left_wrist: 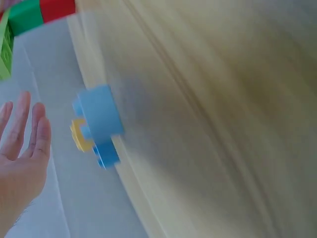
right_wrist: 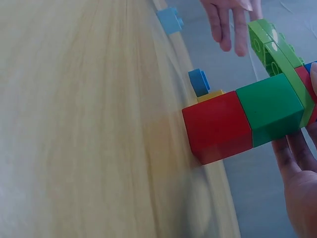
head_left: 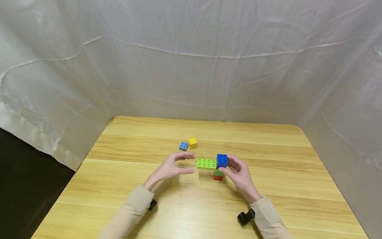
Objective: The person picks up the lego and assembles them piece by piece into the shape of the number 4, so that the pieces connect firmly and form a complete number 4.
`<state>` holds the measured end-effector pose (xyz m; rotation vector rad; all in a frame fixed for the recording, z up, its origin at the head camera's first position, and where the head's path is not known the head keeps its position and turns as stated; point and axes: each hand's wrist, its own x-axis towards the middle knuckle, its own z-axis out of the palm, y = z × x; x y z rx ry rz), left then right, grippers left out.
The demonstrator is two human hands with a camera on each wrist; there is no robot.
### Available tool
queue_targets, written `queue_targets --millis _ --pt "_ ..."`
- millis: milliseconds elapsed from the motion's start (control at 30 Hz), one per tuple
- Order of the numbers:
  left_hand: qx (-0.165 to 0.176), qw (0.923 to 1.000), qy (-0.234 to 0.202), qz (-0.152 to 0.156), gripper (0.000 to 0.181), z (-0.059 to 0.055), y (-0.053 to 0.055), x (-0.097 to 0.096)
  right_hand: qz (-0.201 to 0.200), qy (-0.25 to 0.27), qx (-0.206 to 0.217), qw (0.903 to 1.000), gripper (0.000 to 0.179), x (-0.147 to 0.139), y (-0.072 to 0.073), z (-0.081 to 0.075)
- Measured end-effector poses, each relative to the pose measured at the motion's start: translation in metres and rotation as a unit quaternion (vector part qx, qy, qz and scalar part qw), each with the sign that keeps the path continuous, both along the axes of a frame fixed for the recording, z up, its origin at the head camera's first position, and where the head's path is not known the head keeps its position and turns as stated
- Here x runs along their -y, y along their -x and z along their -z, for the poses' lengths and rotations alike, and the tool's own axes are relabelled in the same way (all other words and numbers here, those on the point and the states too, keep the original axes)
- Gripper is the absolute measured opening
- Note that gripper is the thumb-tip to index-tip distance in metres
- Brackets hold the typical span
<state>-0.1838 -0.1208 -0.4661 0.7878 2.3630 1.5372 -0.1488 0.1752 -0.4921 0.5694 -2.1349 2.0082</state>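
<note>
The fingers of the right hand (head_left: pixel 243 177) clamp the dark-blue square plastic brick (head_left: pixel 222 161) atop the red-and-green plastic stack (right_wrist: pixel 270 110), while the left hand's (head_left: pixel 170 166) fingers stand apart beside the overhanging lime-green 8-stud plastic brick (head_left: pixel 206 163), where downward pressure could pry it loose.

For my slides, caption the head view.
A right hand holds a brick build topped by a dark blue block; the left hand hovers beside its lime brick.

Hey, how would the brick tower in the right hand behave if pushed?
The brick tower looks fairly stiff, its stacked bricks sitting flush. It might tip toward the side where the lime-green brick juts out. Its smooth, shiny faces could feel slightly slippery.
</note>
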Motion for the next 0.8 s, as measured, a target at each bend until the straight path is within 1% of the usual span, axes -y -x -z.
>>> queue_targets --millis 133,300,400,667,800 --pt "-0.003 0.9998 0.016 -0.015 0.059 0.002 0.002 0.016 0.006 0.0 0.003 1.0 0.042 0.0 0.0 0.0" --pt "-0.009 0.9992 0.022 -0.031 0.059 0.005 0.006 0.027 0.01 0.001 0.005 0.9999 0.042 0.001 0.0 0.001" --pt "-0.018 0.9989 0.023 -0.037 0.059 0.005 0.008 0.03 0.01 0.004 0.004 0.9999 0.043 0.002 0.0 0.001" --pt "-0.009 0.9991 0.028 -0.031 0.06 0.006 0.01 0.035 0.007 0.011 -0.003 0.9999 0.043 0.003 0.0 0.002" --pt "-0.013 0.9989 0.024 -0.038 0.061 0.007 0.012 0.034 0.009 0.01 -0.001 0.9999 0.043 0.003 -0.001 0.002"
